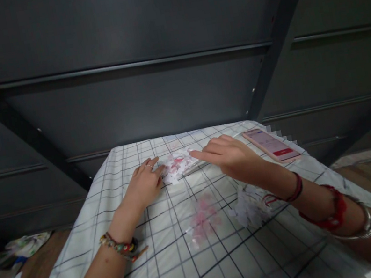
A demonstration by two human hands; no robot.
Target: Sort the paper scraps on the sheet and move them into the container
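- Head view, clock face centred on the scrap pile (177,163): the left hand (146,182) sits between 8 and 9 o'clock, palm down, fingers loosely open and a little apart; thumb and fingertips meet the pile's near-left edge.
- The right hand (230,154) is at 3 o'clock, its index finger stretched toward 9 o'clock with the tip at the pile's right edge, the other fingers partly bent; whether it pinches a scrap cannot be told.
- The scrap pile, white with pink bits, lies between the 2 hands on the checked cloth (172,274); its long axis runs roughly from 8 o'clock to 2 o'clock, slightly aslant, and its scraps point every way.
- A pink heap (202,219), see-through in places, lies between 5 and 6 o'clock, stretched toward the wearer.
- A white heap (250,207) lies at 4 o'clock, beneath the right forearm in this view.
- A phone (271,144), screen lit, lies at 3 o'clock beyond the right hand, its length running from 10 to 4 o'clock.
- Count: 2 hands, 3 heaps including the pile, 1 phone; single scraps overlap too much to number.
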